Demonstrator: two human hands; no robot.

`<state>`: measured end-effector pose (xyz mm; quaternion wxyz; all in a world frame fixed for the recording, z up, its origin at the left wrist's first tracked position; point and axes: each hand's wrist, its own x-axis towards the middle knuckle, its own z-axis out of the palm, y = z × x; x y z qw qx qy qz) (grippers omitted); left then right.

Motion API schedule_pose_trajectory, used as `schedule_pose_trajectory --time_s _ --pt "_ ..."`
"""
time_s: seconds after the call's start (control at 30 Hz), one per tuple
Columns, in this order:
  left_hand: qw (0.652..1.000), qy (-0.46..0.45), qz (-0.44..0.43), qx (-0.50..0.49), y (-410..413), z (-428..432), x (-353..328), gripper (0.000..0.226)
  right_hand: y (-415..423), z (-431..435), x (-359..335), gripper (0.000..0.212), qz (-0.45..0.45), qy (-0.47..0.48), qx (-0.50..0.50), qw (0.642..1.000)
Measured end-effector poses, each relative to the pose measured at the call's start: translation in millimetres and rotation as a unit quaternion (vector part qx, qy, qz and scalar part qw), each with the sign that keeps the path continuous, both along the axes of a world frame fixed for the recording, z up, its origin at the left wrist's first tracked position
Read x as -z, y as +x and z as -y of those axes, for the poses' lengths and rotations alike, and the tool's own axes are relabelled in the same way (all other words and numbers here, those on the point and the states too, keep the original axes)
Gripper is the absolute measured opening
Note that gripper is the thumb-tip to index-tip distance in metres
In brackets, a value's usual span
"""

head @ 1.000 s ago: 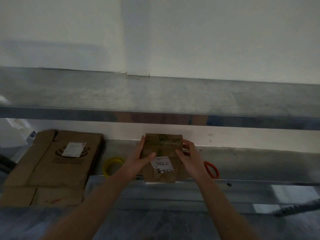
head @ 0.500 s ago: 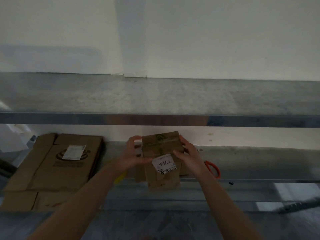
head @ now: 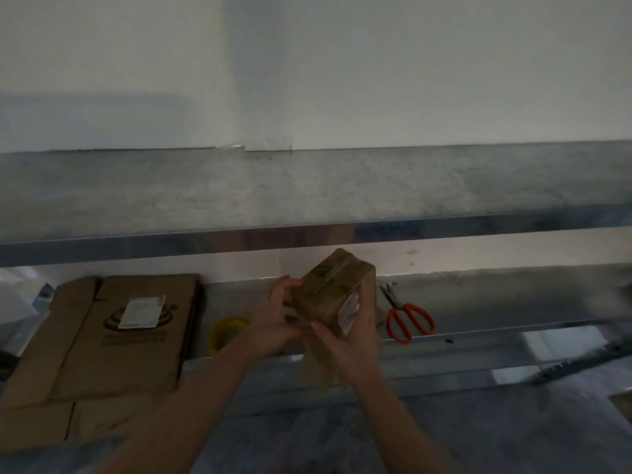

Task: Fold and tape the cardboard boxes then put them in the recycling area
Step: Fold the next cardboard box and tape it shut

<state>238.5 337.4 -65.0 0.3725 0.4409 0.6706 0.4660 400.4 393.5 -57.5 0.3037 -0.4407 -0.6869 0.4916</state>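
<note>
Holding tilted box (head: 328, 289) above shelf edge (head: 513, 329), left hand (head: 273, 319) and right hand (head: 355, 340) both gripping it; scissors (head: 408, 318) beside

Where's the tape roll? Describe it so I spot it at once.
Look on the lower metal shelf. The tape roll lies between the flattened cardboard stack on the left and the left hand. It is the only yellow ring; the scissors farther right have orange handles.
</note>
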Motion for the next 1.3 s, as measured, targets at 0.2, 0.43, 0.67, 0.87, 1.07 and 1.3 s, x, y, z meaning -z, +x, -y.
schedule_pose_trajectory --time_s 0.2,0.43,0.67,0.87,1.07,1.3 --pt "0.997 0.072 -0.034 -0.022 8.4 13.2 0.3 0.081 4.8 -18.3 -4.4 0.102 -0.081 0.028 -0.096 0.992" --pt "0.994 0.034 -0.101 -0.026 0.9 13.0 6.6 0.065 19.3 -41.4 10.5 0.081 -0.019 0.007 -0.177 0.984" --pt "0.960 0.036 -0.274 0.031 10.2 -4.1 0.6 0.065 39.0 -56.7 12.9 0.075 0.054 0.021 -0.193 0.979" --pt "0.894 -0.015 -0.439 0.091 1.6 0.2 -10.2 0.079 50.0 -47.6 -1.1 0.088 0.188 0.202 -0.164 0.947" --pt "0.856 -0.037 -0.507 0.092 -17.6 9.4 -19.6 0.087 45.0 -40.5 -27.6 0.073 0.258 0.314 -0.114 0.907" --pt "0.960 -0.150 -0.231 0.044 -46.0 38.0 -21.3 0.103 2.7 -17.9 -34.9 0.082 0.306 0.194 -0.158 0.919"
